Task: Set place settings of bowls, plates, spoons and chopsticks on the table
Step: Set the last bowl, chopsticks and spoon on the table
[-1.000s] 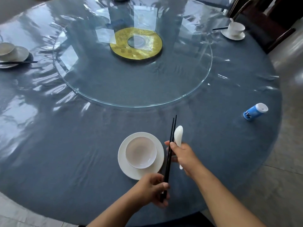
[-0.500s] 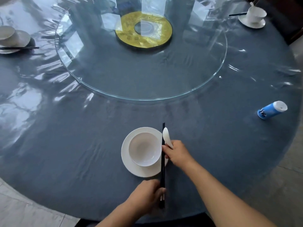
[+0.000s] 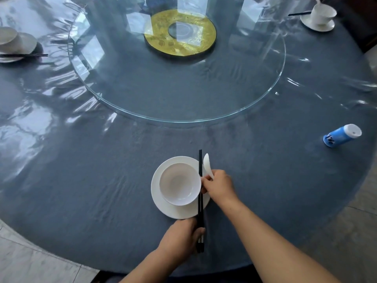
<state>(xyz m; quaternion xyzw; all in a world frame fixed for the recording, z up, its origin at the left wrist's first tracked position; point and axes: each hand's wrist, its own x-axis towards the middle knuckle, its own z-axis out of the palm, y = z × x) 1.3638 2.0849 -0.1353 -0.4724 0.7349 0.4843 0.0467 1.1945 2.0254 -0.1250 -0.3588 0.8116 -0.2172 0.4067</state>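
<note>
A white bowl (image 3: 179, 183) sits in a white plate (image 3: 163, 207) near the table's front edge. A pair of black chopsticks (image 3: 200, 193) lies straight across the plate's right rim, pointing away from me. My left hand (image 3: 181, 235) grips their near end. My right hand (image 3: 219, 185) holds a white spoon (image 3: 208, 165) by its handle just right of the chopsticks, its scoop pointing away from me.
The round table (image 3: 81, 180) has a blue cloth under clear plastic, with a glass turntable (image 3: 183, 78) and gold disc (image 3: 180, 32) in the middle. Set places stand at far left (image 3: 18, 44) and far right (image 3: 320, 16). A blue bottle (image 3: 341, 135) lies at right.
The chopsticks went from tilted beside the plate to straight across its right rim. My right hand brought the spoon closer to the plate.
</note>
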